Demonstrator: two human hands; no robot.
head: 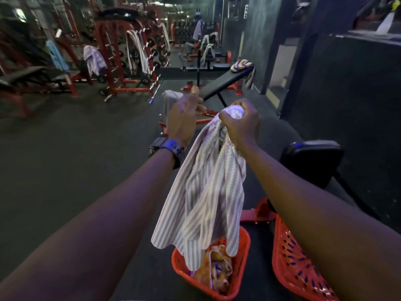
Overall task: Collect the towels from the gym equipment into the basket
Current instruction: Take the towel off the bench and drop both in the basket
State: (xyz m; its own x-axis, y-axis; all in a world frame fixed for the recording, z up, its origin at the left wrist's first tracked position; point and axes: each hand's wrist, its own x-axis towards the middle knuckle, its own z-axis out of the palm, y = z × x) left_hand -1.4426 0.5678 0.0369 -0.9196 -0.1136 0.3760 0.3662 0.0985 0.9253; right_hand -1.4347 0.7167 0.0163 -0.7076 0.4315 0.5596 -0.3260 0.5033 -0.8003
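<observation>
Striped cloth hung from the right hand (239, 122). It was a towel (204, 196) with thin purple and white lines. The fingers were curled tight round its top, bunched in the fist. The bottom of the towel dipped into a red basket (240, 276) on the floor. An orange and purple cloth (214, 270) lay inside the basket. A second red basket (297, 268) stood just beside it, partly hidden by the right arm.

The left hand (184, 118) was beside the towel's top and held nothing. Its fingers were loose and the thumb pointed up. A dark watch (167, 148) sat on that wrist.

Farther off, a purple and yellow towel (242, 66) lay on the top end of a black bench (223, 83). A striped towel (94, 59) and a blue towel (56, 55) hung on the red gym machines at the left.
</observation>
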